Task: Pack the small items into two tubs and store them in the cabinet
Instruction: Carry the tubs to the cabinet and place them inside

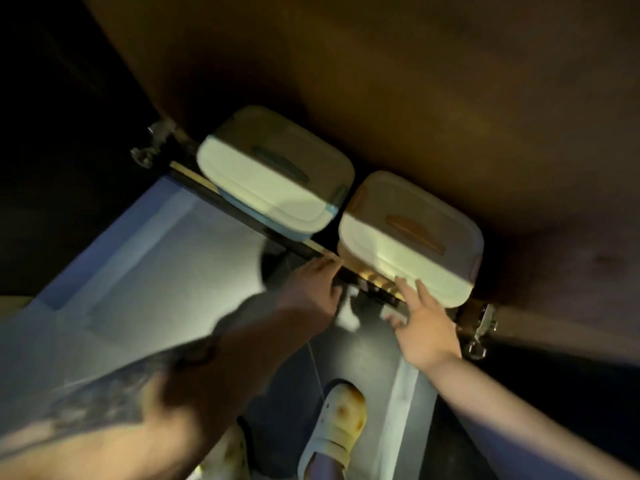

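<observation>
Two lidded tubs stand side by side inside a dark wooden cabinet [450,98]. The left tub [270,174] has a white lid with a blue handle and blue base. To its right, the other tub [408,237] has a white lid with an orange handle. My right hand [420,323] is open, its fingertips touching the front edge of the orange-handled tub's lid. My left hand [313,282] rests on the cabinet's front sill [277,233], fingers curled over the edge, holding nothing I can make out.
An open cabinet door [114,251] with a blue-grey panel swings out at the left. Metal hinges [150,143] [483,329] sit at both ends of the opening. My feet in pale clogs [336,427] stand on the floor below.
</observation>
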`<action>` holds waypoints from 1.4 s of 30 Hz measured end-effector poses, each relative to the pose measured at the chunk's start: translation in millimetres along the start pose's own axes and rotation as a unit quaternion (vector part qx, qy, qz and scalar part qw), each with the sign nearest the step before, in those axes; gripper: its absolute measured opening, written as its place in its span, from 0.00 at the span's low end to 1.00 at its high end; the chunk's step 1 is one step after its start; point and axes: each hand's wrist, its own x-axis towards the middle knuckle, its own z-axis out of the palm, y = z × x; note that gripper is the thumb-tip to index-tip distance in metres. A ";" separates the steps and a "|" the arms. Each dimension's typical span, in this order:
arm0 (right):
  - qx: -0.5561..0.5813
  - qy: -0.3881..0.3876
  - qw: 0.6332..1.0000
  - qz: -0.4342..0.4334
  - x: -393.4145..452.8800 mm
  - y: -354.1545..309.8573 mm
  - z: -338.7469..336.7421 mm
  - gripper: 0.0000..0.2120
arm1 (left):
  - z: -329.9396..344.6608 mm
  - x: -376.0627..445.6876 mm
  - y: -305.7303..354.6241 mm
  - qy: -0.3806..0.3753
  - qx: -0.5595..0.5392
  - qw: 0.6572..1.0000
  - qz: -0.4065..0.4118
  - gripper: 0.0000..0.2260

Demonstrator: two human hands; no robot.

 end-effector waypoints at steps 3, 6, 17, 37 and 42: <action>-0.042 0.007 0.998 -0.052 -52.3 -47.9 -31.3 0.30 | -68.9 -56.7 -2.9 0.030 -0.041 0.997 -0.052 0.21; -0.056 0.038 0.993 -0.094 -103.8 -108.3 -74.8 0.27 | -144.8 -116.4 1.5 0.064 -0.050 0.994 -0.069 0.21; -0.027 0.099 0.979 -0.177 -228.6 -290.1 -206.2 0.21 | -340.1 -264.8 10.1 0.205 -0.099 0.969 -0.093 0.18; -0.108 0.014 0.903 -0.416 -246.5 -527.8 -202.6 0.24 | -482.2 -387.1 -128.9 0.424 -0.148 0.848 -0.283 0.18; -0.106 -0.005 0.895 -0.434 -259.1 -599.1 -156.3 0.28 | -497.3 -400.9 -198.8 0.389 -0.163 0.852 -0.310 0.17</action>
